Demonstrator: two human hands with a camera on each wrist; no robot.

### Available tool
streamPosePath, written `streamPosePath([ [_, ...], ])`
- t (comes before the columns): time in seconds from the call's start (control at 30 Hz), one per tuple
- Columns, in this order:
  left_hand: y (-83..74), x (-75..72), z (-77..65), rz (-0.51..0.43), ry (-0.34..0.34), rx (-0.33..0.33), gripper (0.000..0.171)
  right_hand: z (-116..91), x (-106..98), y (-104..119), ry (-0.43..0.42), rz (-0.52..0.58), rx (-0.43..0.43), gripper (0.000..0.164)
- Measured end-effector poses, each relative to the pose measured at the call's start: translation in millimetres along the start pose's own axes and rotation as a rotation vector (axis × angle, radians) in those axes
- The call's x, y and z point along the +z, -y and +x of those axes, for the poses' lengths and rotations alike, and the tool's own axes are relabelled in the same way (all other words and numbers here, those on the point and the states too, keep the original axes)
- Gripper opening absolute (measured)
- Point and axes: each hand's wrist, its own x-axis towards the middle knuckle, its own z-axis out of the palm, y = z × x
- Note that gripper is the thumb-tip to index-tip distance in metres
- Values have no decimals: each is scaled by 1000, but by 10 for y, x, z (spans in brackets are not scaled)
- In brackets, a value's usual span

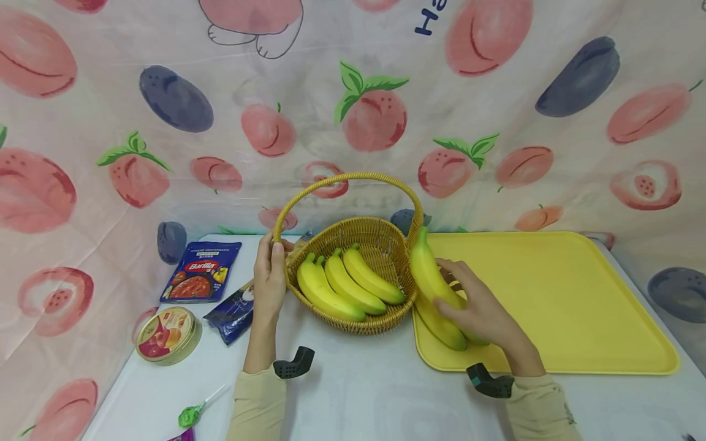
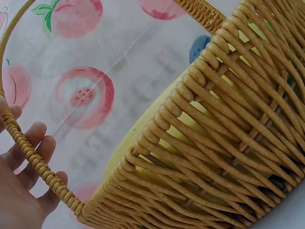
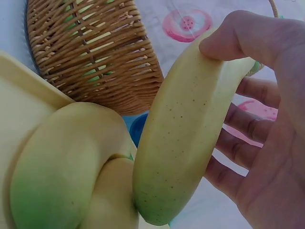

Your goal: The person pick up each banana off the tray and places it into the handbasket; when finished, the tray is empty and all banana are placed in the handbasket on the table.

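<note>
A wicker basket [image 1: 386, 239] with a tall arched handle stands in the middle, several yellow bananas [image 1: 325, 297] lying in it. My left hand [image 1: 269, 275] holds the left foot of the handle; the left wrist view shows its fingers around the wrapped handle [image 2: 35, 160]. Just right of the basket, my right hand [image 1: 480, 300] grips a banana [image 1: 425, 260] between thumb and fingers, its stem end up. Beneath it, two more bananas [image 3: 71, 162] lie at the left end of the yellow tray [image 1: 557, 300], partly covered by the hand and the held banana.
Left of the basket lie a blue Barilla pouch [image 1: 201, 272], a dark blue packet [image 1: 234, 313] partly behind my left arm, and a round tin [image 1: 168, 335]. A green lollipop [image 1: 191, 416] is near the front edge. A fruit-print cloth [image 1: 309, 79] hangs behind.
</note>
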Motion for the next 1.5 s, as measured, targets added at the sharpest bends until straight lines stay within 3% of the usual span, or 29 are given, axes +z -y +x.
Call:
streamPosePath([
  [0.27, -17, 3, 16, 6, 4, -5, 37, 20, 43, 25, 8, -37, -35, 65],
  [0.83, -7, 20, 26, -12, 6, -7, 37, 152, 193, 193, 30, -12, 23, 58],
  [1.5, -12, -7, -2, 33, 4, -11, 37, 355, 395, 341, 51, 74, 92, 58],
])
